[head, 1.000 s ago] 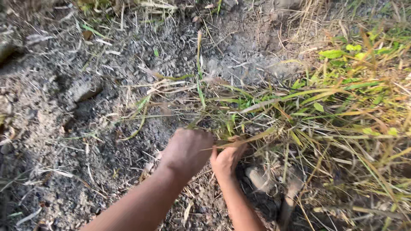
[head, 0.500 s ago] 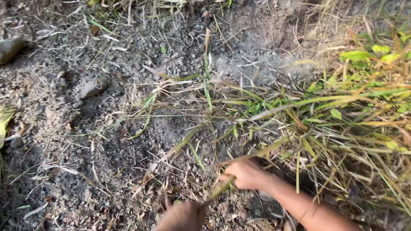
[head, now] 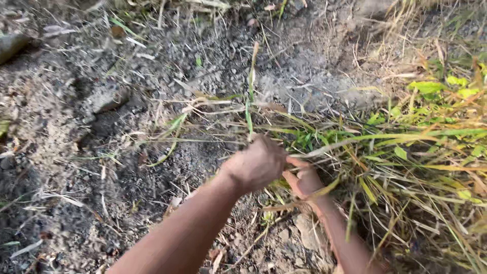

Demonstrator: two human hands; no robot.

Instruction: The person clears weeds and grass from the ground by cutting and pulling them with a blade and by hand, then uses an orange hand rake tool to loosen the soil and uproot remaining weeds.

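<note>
My left hand is closed in a fist around a tuft of grass stems that stand up from the soil. Right beside it, my right hand sits low among the stems, fingers curled around yellow-green grass blades near the ground. The two hands almost touch. A dense clump of green and dry yellow grass spreads to the right of both hands. Both forearms reach up from the bottom edge.
Bare grey, gritty soil with scattered dry straw fills the left half. A flat stone lies at the upper left, another stone at the far left edge. Broad green leaves grow at the right.
My left hand has come back up from the bottom edge and closed on the grass tuft. My right hand shifted slightly up and right, deeper into the clump.
</note>
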